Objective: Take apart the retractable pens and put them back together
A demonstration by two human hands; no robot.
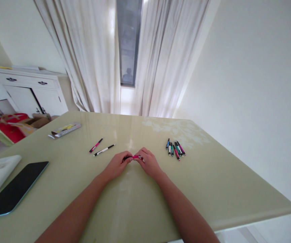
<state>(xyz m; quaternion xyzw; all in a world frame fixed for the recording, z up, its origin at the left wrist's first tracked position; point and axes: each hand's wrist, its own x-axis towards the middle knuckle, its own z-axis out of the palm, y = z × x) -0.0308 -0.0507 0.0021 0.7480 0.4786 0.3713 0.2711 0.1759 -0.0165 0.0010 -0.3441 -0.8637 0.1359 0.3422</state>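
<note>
Between my two hands, near the middle of the table, a pink and black pen point(136, 157) is held sideways. My left hand point(118, 163) is closed around its black end. The pink end is pinched in the fingers of my right hand point(148, 162). Beyond my left hand lie a pink and black pen point(96, 145) and a white and black pen point(104, 150), apart from each other. To the right of my right hand, several pens point(175, 148) in blue, white, teal, pink and purple lie side by side in a loose group.
The pale green table point(145, 209) fills the foreground. A printed pen box point(65, 130) lies at its far left. A black tablet point(15, 189) and a white case point(1, 173) rest on the left side. Red bags point(8, 130) and a white cabinet point(29, 89) stand beyond the left edge.
</note>
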